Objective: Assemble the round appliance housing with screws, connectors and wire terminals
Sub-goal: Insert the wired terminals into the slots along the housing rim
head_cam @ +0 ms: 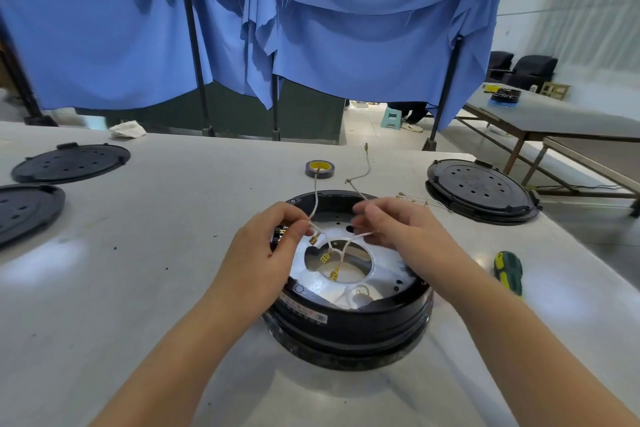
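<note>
Viewing from the head camera, I find the round black housing standing near the middle of the white table, open side up, with a white inner plate and a round central hole. The left hand pinches a white wire between thumb and fingertips above the housing's left rim; a brass terminal hangs just below that grip. The right hand has its fingers curled round other white wires over the far right of the housing. Two more brass terminals dangle over the central hole. A roll of tape lies beyond the housing. Loose leads lie to the right, beside a black round cover. A green and yellow screwdriver lies at right. Two black covers rest at far left.
</note>
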Motion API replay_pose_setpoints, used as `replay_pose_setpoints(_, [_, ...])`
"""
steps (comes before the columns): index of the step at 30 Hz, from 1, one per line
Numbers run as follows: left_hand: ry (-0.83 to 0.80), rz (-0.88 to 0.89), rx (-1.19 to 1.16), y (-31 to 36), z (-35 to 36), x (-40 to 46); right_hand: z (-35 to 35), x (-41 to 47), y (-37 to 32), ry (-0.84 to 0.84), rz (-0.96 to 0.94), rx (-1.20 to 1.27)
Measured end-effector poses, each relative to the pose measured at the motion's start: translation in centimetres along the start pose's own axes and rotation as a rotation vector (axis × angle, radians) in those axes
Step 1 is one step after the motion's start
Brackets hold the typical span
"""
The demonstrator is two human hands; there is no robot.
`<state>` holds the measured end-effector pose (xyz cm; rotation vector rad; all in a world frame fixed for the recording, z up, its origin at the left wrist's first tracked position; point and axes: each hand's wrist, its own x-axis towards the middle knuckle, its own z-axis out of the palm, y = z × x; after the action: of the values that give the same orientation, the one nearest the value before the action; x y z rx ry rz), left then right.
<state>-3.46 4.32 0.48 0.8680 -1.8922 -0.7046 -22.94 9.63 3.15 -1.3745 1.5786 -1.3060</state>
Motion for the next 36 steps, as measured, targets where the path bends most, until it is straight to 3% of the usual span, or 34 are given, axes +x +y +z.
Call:
replay_pose_setpoints(12, [0.114,-0.153,-0.193,-0.7,-0.3,0.6,-2.0,-0.4,-0.2,-0.280,-0.031,0.095])
replay_pose_setpoints(15, [0.135,-0.190,-0.266,-0.3,-0.4,0.6,-1.9,-0.3,0.1,-0.254,-0.050,0.136])
replay_pose_setpoints(23, [0.000,-0.327,-0.378,1.6,-0.9,0.3,-1.8,-0.2,0.2,-0.126,-0.034,0.288])
replay_pose_setpoints(28, [-0.110,-0.276,-0.332,2.0,-0.8,0.0,-1.7,-0.4,0.1,-0.113,-0.037,0.239])
replay_pose_setpoints(36, [-0.088,-0.319,-0.419,1.7,-1.0,0.1,-1.4,-0.3,-0.3,-0.142,-0.012,0.164])
